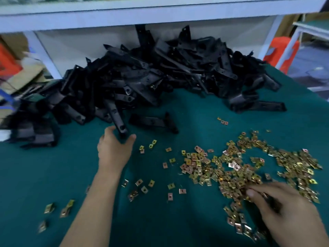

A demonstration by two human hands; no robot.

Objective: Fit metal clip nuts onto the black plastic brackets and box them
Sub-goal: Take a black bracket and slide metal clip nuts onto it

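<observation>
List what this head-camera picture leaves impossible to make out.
Head view:
- Right hand: its own curled fingers hide whether it pinches any gold metal clip nuts.
- Left hand: blur leaves unclear whether it grips the black plastic bracket.
- Bracket heap at left edge: blurred, cut off.
</observation>
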